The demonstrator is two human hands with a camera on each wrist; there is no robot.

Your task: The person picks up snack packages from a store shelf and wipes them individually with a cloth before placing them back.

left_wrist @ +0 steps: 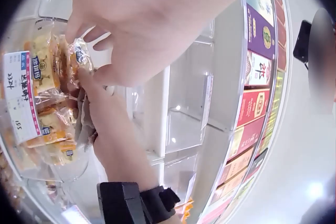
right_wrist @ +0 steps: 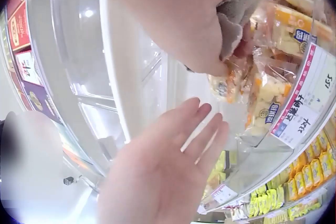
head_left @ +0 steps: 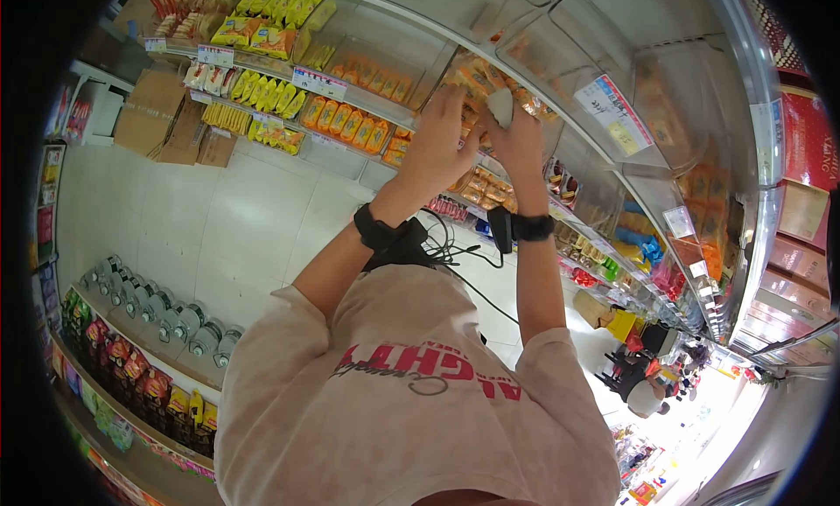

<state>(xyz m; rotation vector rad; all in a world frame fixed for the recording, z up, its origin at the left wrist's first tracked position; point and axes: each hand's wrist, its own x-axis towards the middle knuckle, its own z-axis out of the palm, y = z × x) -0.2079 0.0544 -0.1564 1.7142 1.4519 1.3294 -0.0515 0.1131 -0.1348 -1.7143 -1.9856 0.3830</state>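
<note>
My right hand (head_left: 519,143) grips a grey cloth (right_wrist: 239,11) bunched in the palm. Its fingertips are at a small clear-wrapped snack packet with orange print (left_wrist: 79,58), which hangs in front of the other packets in the bin. Close beside it, my left hand (right_wrist: 168,163) reaches in with fingers extended and slightly spread. In the left wrist view its fingertips overlap the packet's upper edge. More wrapped packets (right_wrist: 265,103) stand in the clear plastic bin behind a price label (left_wrist: 22,95).
Clear bin walls (left_wrist: 184,124) and a white shelf ledge (right_wrist: 118,66) border the hands. Lower shelves hold rows of orange packets (head_left: 346,124) and yellow bags (head_left: 267,90). Boxes (head_left: 801,222) line the right side. Cardboard (head_left: 157,112) stands on the floor; cables (head_left: 451,248) hang below the arms.
</note>
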